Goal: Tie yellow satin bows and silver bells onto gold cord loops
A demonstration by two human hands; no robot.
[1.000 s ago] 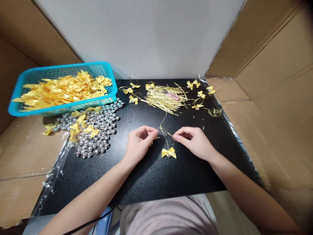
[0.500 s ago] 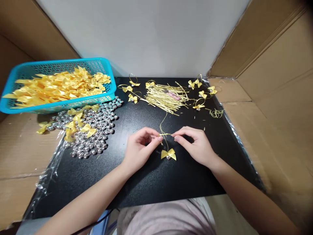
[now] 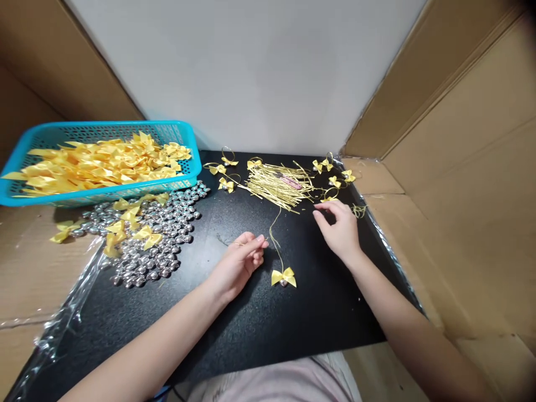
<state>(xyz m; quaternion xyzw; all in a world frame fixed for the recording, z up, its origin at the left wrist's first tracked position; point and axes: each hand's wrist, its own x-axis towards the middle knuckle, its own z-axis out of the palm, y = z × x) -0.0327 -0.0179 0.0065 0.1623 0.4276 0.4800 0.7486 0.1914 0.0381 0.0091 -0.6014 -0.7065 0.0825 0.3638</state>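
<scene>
One yellow bow point(image 3: 283, 277) lies on the surface point(image 3: 301, 329), nearer my left hand point(image 3: 242, 258), which pinches gold cord point(image 3: 281, 257), than my right hand point(image 3: 341, 228), loosely parted and seemingly empty; from the bow, cord runs away from me.

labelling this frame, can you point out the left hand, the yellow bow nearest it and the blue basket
Left hand point(image 3: 241, 262): head view, middle of the hand
Yellow bow point(image 3: 288, 276): head view, its right loop
Blue basket point(image 3: 172, 132): head view, inner back wall
</scene>
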